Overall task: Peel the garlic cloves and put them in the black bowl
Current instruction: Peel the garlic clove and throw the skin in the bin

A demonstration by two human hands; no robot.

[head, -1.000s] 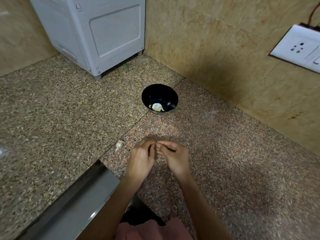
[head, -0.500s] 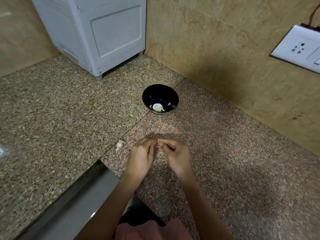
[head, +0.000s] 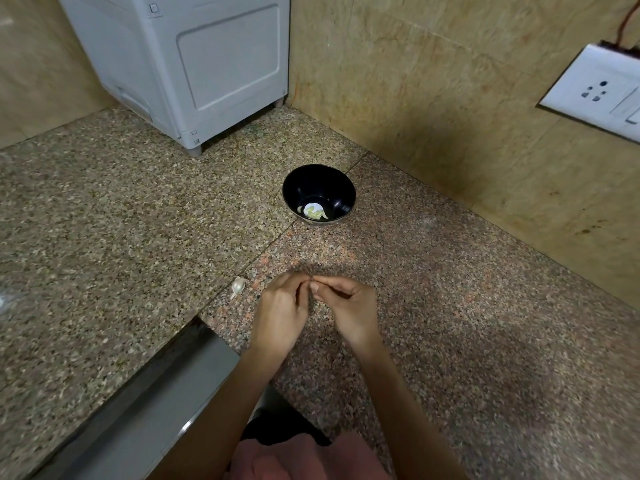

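- I held both hands together low over the granite counter (head: 450, 306), fingertips meeting in front of me.
- My left hand (head: 282, 315) was curled, thumb and fingers pinched toward the meeting point; whatever it pinched was hidden behind the fingers, so I could not tell what it held.
- My right hand (head: 349, 310) was likewise pinched, its fingertips touching those of the left; I could see no clove between them, only the tight pinch.
- One unpeeled garlic clove (head: 238, 285) lay on the counter just beside my left hand, to its left, apart from it and close to the seam between the two stone slabs.
- The black bowl (head: 319, 193) stood upright further back on the counter, well apart from my hands and near the tiled wall (head: 433, 81).
- Inside the bowl, pale peeled garlic pieces (head: 313, 212) rested on the bottom, toward its near side.
- A white appliance (head: 194, 60) stood on small feet in the back corner, to the left of the bowl.
- A white wall socket (head: 595, 93) sat on the tiles at the far right.
- A metal sink edge (head: 149, 403) ran along the counter's cutout beneath my left forearm.
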